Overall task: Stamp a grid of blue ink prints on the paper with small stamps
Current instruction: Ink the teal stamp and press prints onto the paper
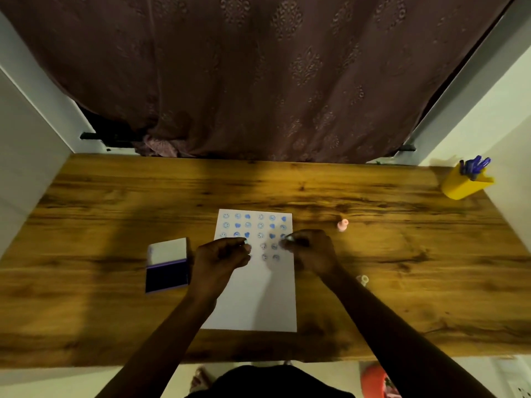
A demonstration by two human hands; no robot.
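A white paper (258,297) lies on the wooden table (115,196), its upper part covered with rows of blue smiley and heart prints (254,225). My left hand (219,258) hovers over the paper's left edge, fingers pinched on a small pale stamp (245,241). Over the paper's right edge, my right hand (311,248) pinches another small stamp (288,238). An open ink pad (166,275) with a dark blue surface and raised white lid sits left of the paper.
A pink stamp (342,224) stands right of the paper, and a pale one (363,280) lies beside my right forearm. A yellow holder with blue pens (467,179) sits at the far right corner. A brown curtain (258,76) hangs behind the table.
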